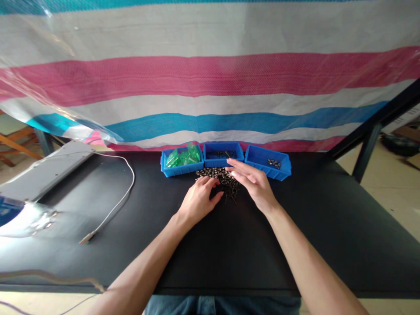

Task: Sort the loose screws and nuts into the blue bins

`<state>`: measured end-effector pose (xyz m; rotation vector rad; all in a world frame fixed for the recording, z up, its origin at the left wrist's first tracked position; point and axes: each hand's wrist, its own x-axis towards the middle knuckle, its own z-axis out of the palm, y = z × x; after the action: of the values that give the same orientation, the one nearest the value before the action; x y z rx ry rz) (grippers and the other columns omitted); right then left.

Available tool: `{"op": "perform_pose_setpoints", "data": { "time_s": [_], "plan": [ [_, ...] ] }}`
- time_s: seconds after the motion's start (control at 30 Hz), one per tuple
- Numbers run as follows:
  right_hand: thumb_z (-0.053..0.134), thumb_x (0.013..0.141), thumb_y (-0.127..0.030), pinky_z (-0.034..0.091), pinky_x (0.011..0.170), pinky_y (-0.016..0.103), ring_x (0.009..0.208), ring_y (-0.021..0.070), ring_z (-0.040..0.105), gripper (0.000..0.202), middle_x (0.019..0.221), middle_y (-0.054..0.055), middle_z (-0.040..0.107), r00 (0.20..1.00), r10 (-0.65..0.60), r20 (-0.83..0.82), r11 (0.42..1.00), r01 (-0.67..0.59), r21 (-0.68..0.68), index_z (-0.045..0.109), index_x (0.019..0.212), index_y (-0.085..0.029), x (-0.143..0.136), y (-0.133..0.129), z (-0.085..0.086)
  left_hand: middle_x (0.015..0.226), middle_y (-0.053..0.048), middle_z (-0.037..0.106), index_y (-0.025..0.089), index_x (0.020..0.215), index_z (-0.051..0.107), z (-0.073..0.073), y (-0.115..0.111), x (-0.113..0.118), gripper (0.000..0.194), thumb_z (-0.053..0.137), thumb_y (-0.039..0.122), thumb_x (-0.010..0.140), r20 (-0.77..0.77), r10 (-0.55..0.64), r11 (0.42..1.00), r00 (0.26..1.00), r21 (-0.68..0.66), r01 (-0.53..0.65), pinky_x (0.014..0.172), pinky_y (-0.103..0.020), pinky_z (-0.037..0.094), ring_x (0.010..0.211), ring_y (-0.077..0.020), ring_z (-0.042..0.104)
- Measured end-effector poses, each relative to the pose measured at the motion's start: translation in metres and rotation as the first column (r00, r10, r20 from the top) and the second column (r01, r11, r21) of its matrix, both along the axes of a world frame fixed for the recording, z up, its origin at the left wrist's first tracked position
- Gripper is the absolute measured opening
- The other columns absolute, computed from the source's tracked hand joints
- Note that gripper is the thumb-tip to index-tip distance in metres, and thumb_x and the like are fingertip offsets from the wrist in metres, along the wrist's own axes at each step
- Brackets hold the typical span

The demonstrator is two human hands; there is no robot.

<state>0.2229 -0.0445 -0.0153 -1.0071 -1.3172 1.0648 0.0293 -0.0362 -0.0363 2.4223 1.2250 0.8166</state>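
Observation:
A loose pile of small dark metal screws (231, 186) lies on the black table, in front of three blue bins. My left hand (199, 194) rests at the pile's left side, fingers bent onto the screws, thumb apart from the index finger; nothing shows in its grasp. Above the pile's right side, my right hand (254, 181) stretches its fingers towards the front wall of the middle blue bin (215, 164), which has dark screws inside. The left blue bin (183, 169) holds green plastic pieces (183, 156). A few small metal parts (274, 163) sit in the right blue bin (282, 175).
A white cable (121, 203) curves over the left of the black table (229, 258). Farther left are a grey metal panel (49, 168) and a clear plastic bag (36, 218) with a blue patch. Behind the bins hangs a striped sheet (210, 74). A black frame post (365, 153) stands at right.

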Motion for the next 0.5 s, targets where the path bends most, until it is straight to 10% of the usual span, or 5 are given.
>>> {"op": "perform_pose_setpoints", "data": {
  "time_s": [0.5],
  "plan": [
    [0.074,0.085,-0.045,0.057,0.092,0.04,0.097,0.0238,0.074,0.039,0.125,0.01,0.072,0.997,0.06,0.038,0.998,-0.059,-0.035,0.071,0.116,-0.022,-0.0004,-0.0033,0.005,0.09,-0.005,0.067,0.019,0.09,0.062,0.002,0.0033,-0.0028,0.009,0.057,0.013,0.094,-0.024,0.007,1.0,1.0,-0.008,-0.007,0.077,-0.032,0.054,0.083,-0.02,0.064]
  ]
}}
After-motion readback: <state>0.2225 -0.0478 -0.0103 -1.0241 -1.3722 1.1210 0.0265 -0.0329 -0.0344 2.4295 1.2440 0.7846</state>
